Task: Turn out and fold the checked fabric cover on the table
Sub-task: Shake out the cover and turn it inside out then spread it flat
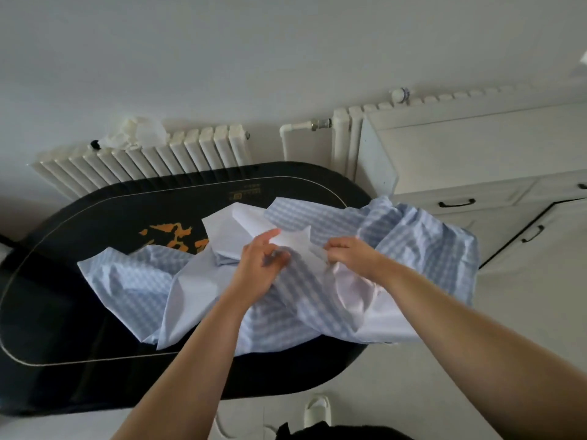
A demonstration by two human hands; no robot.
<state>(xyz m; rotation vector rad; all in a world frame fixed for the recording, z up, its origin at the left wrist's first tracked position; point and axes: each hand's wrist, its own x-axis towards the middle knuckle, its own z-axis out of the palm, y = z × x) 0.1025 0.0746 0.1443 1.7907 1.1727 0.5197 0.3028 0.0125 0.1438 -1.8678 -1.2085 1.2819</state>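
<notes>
A light blue and white checked fabric cover (413, 236) lies rumpled over the right half of a black oval table (79, 281), with its plain white inner side showing in places and one end hanging past the table's right edge. My left hand (260, 265) pinches a fold of the cover near its middle. Just to the right, my right hand (349, 252) grips a white edge of the same cover. The two hands are a short way apart, holding the cloth slightly raised.
A white radiator (143, 160) runs along the wall behind the table, with a crumpled plastic bag (136, 131) on top. A white cabinet with black handles (476, 173) stands at the right. A white slipper (317, 411) lies on the floor near my feet.
</notes>
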